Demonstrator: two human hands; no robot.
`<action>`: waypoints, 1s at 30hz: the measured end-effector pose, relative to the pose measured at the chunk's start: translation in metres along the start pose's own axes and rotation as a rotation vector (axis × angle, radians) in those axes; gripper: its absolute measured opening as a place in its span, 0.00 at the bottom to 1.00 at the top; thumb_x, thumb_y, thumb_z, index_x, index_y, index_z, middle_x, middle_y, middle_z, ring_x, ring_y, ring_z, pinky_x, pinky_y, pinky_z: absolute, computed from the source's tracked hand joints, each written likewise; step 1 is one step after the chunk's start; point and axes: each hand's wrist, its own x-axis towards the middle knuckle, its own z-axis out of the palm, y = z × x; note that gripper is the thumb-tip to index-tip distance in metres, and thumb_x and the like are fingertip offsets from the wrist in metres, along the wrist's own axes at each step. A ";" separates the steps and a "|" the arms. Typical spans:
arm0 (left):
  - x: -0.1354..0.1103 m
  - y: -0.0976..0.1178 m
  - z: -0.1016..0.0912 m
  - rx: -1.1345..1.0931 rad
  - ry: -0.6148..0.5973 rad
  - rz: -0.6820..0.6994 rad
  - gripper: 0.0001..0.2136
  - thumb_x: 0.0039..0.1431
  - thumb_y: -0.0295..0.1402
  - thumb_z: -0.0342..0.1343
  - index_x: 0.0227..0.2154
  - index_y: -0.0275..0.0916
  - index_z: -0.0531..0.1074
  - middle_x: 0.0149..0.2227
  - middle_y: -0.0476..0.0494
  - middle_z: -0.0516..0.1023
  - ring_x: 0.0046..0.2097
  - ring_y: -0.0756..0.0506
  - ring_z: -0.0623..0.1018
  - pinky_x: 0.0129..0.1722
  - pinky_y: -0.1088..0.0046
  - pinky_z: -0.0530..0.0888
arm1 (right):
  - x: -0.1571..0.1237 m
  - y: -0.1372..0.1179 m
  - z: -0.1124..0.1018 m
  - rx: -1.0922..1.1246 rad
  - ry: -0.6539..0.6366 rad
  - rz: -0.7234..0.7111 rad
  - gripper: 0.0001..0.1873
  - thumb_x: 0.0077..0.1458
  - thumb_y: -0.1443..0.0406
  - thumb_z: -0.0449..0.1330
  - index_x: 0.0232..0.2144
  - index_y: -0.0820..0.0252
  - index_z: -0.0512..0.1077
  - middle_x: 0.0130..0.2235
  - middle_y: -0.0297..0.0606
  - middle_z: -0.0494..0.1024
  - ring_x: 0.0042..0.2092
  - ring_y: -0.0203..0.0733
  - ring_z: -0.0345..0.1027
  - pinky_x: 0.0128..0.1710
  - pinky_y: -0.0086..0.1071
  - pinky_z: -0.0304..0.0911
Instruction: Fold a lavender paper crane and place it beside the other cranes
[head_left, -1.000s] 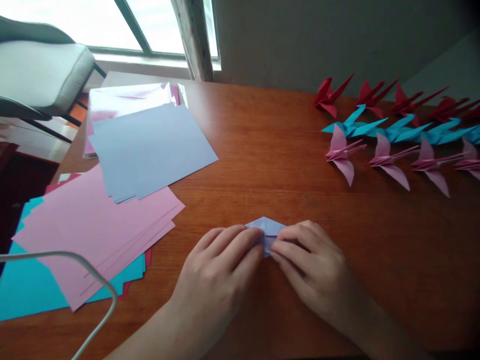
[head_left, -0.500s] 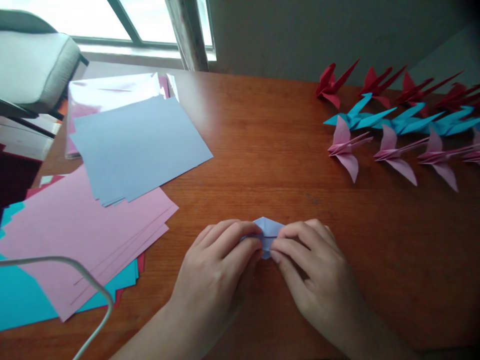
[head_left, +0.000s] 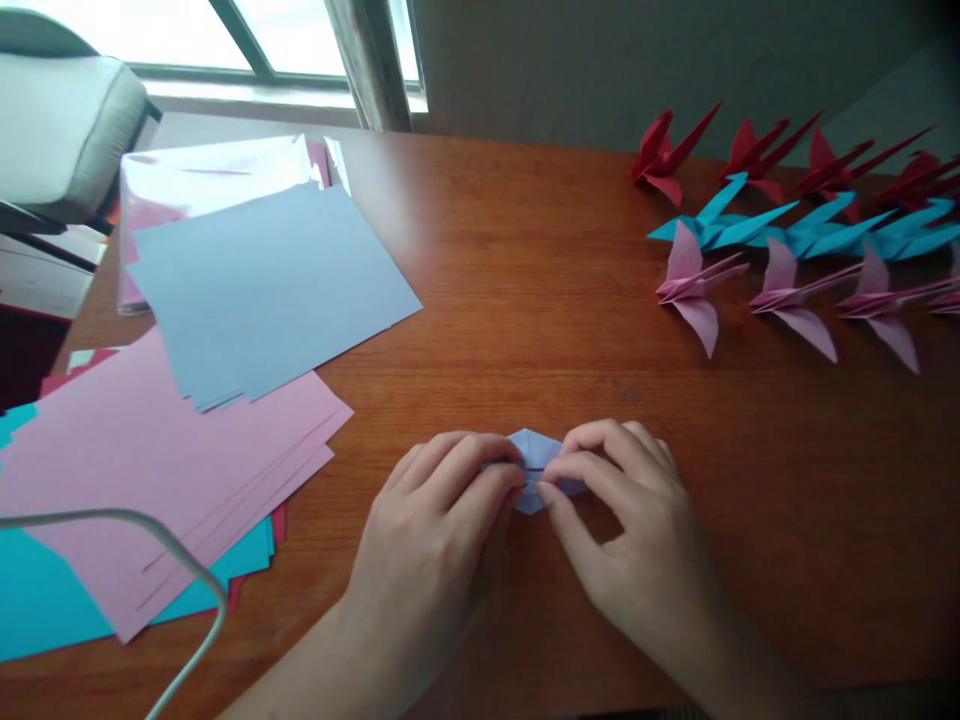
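A small folded piece of lavender paper (head_left: 534, 452) lies on the wooden table (head_left: 540, 300) near its front edge. My left hand (head_left: 431, 540) presses its fingertips on the paper's left side, fingers curled and closed on it. My right hand (head_left: 626, 540) pinches the paper's right side with thumb and forefinger. Most of the fold is hidden beneath my fingers; only its upper point and lower tip show.
Stacks of lavender sheets (head_left: 262, 290), pink sheets (head_left: 150, 470) and cyan sheets (head_left: 45, 600) cover the table's left. Rows of red cranes (head_left: 664, 155), cyan cranes (head_left: 720, 225) and pink cranes (head_left: 694, 290) sit at the right rear. A white cable (head_left: 180, 580) curves at the lower left. A grey chair (head_left: 60, 130) stands beyond.
The view has shifted slightly right and up. My right fingers have curled tighter into a pinch on the paper's right side; my left hand has stayed pressed on it.
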 end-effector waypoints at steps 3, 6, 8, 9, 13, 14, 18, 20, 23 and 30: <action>0.000 0.000 0.001 0.000 0.009 0.001 0.04 0.65 0.25 0.55 0.37 0.38 0.74 0.42 0.45 0.79 0.43 0.44 0.76 0.42 0.65 0.71 | 0.001 0.000 0.001 -0.015 -0.005 0.001 0.05 0.56 0.71 0.62 0.30 0.56 0.72 0.36 0.37 0.73 0.40 0.45 0.65 0.42 0.42 0.58; 0.001 0.001 0.001 0.000 0.018 0.003 0.04 0.64 0.24 0.55 0.37 0.38 0.74 0.42 0.45 0.79 0.43 0.44 0.76 0.42 0.64 0.71 | 0.001 0.000 0.001 -0.013 -0.015 -0.009 0.06 0.54 0.73 0.63 0.30 0.57 0.72 0.36 0.36 0.73 0.39 0.44 0.65 0.42 0.41 0.57; 0.001 0.001 0.000 -0.004 0.020 -0.001 0.04 0.64 0.25 0.56 0.37 0.38 0.74 0.42 0.45 0.79 0.43 0.44 0.76 0.42 0.64 0.71 | 0.001 0.000 0.000 0.001 -0.009 -0.013 0.06 0.54 0.73 0.63 0.30 0.57 0.72 0.36 0.36 0.73 0.40 0.43 0.65 0.42 0.41 0.57; 0.002 0.001 -0.001 -0.009 0.018 -0.002 0.04 0.64 0.25 0.56 0.37 0.38 0.74 0.42 0.45 0.79 0.43 0.44 0.76 0.42 0.65 0.71 | 0.000 0.000 0.000 0.010 -0.004 -0.016 0.06 0.54 0.73 0.63 0.31 0.58 0.73 0.36 0.36 0.73 0.40 0.43 0.65 0.42 0.41 0.57; 0.001 -0.001 -0.005 -0.032 -0.009 0.023 0.04 0.64 0.25 0.56 0.37 0.39 0.74 0.43 0.45 0.79 0.43 0.44 0.76 0.42 0.65 0.72 | -0.002 0.001 -0.004 0.031 0.018 -0.076 0.06 0.57 0.73 0.63 0.33 0.57 0.76 0.36 0.36 0.74 0.39 0.42 0.64 0.41 0.40 0.56; 0.000 -0.002 -0.006 -0.034 -0.022 0.034 0.04 0.64 0.25 0.56 0.38 0.39 0.74 0.44 0.44 0.79 0.44 0.44 0.76 0.43 0.65 0.72 | -0.003 0.001 -0.005 0.033 0.014 -0.102 0.07 0.58 0.73 0.63 0.33 0.57 0.77 0.35 0.35 0.75 0.38 0.41 0.64 0.40 0.40 0.56; -0.004 -0.005 -0.010 -0.010 -0.054 0.078 0.04 0.63 0.24 0.57 0.38 0.39 0.74 0.48 0.43 0.79 0.47 0.42 0.76 0.46 0.62 0.73 | -0.006 0.004 -0.007 0.055 -0.042 -0.182 0.07 0.59 0.74 0.62 0.34 0.57 0.77 0.35 0.35 0.76 0.37 0.40 0.63 0.39 0.39 0.55; -0.005 -0.006 -0.010 0.002 -0.058 0.090 0.05 0.63 0.24 0.57 0.37 0.39 0.75 0.48 0.43 0.79 0.47 0.42 0.76 0.47 0.61 0.73 | -0.008 0.006 -0.006 0.048 -0.059 -0.207 0.06 0.59 0.73 0.62 0.35 0.58 0.78 0.35 0.35 0.76 0.37 0.40 0.63 0.38 0.39 0.55; -0.005 -0.007 -0.010 0.002 -0.064 0.101 0.06 0.63 0.23 0.56 0.37 0.40 0.76 0.49 0.43 0.79 0.47 0.41 0.76 0.46 0.60 0.73 | -0.009 0.007 -0.004 0.030 -0.054 -0.230 0.05 0.60 0.72 0.63 0.35 0.58 0.78 0.34 0.35 0.77 0.37 0.40 0.63 0.38 0.40 0.55; -0.002 -0.006 -0.010 0.012 -0.043 0.113 0.04 0.65 0.26 0.56 0.36 0.40 0.75 0.47 0.44 0.79 0.46 0.42 0.77 0.45 0.62 0.74 | -0.007 0.008 -0.004 0.053 -0.059 -0.196 0.06 0.60 0.71 0.63 0.34 0.55 0.78 0.34 0.34 0.77 0.37 0.40 0.63 0.37 0.38 0.56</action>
